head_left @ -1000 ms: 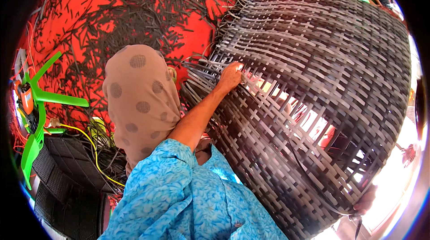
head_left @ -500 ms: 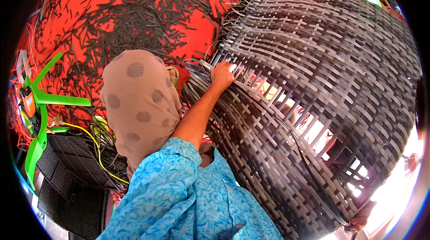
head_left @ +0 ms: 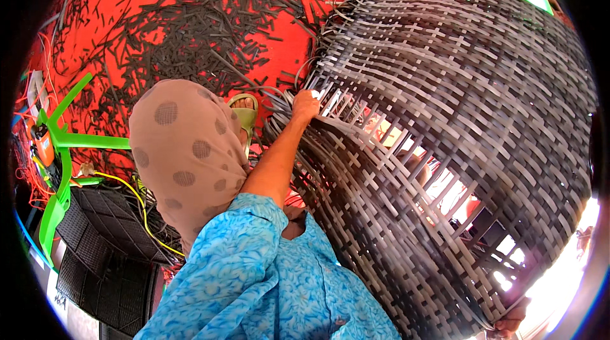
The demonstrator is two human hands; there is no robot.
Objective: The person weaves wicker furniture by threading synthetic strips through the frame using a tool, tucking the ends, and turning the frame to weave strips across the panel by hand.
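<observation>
- Weaving is the step in hand, as I judge it: the left hand (head_left: 306,105) is curled tight at the open edge of the big dark woven basket (head_left: 457,149). Its fingers are closed on what looks like one of the loose strips (head_left: 279,125), though the strip itself is too thin to single out.
- The basket lies on its side and fills everything to the right of and below that grip. The unfinished gaps in the weave run down and to the right from the knuckles.
- The free strip ends fan out just left of and under the grip, toward a green sandal (head_left: 245,111).
- The right hand (head_left: 508,325) shows only as fingertips at the basket's far lower rim, well apart from the working grip. Whether it is clamping or just resting there cannot be told.
- To do this well, keep the pinch close to the last crossing so the strip stays flat and does not twist.
- Pull along the row rather than outward, so the neighbouring strips are not dragged out of line.
- Steady the frame from the far rim, since a round shell like this probably rolls under a sideways tug.
- Cut strip scraps (head_left: 190,29) cover the red floor (head_left: 121,3) above and to the left of the grip. A green stool (head_left: 60,149) and black crates (head_left: 108,238) sit farther to the left.
</observation>
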